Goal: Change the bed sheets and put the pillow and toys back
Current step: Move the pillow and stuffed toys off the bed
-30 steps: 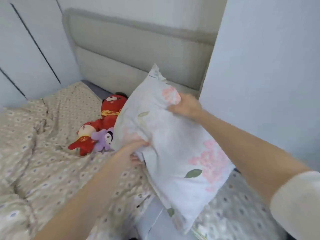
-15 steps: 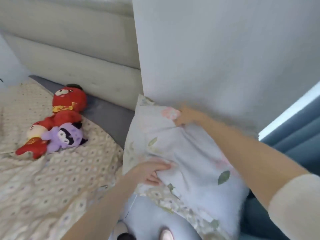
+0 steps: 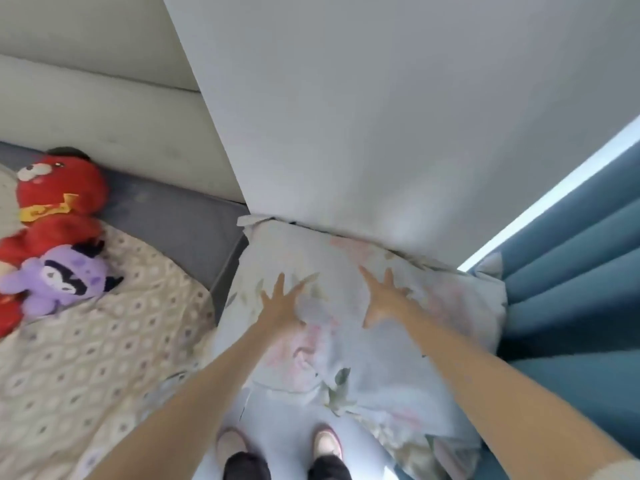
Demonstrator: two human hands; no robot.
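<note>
Cream sleeve [image 3: 621,471] on the right arm [image 3: 485,386], dark trouser legs [image 3: 246,466], seemingly pale slippers [image 3: 231,444].

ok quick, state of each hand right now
Left hand: open, fingers spread flat on the pale floral fabric pillow.
Right hand: open, spread flat on the same pillow.

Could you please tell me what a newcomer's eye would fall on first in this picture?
The left hand and right hand press with spread fingers on the floral pillow at centre, between the bed and the blue curtain. At far left, a red plush toy and a purple plush toy lie together on the patterned sheet.
</note>
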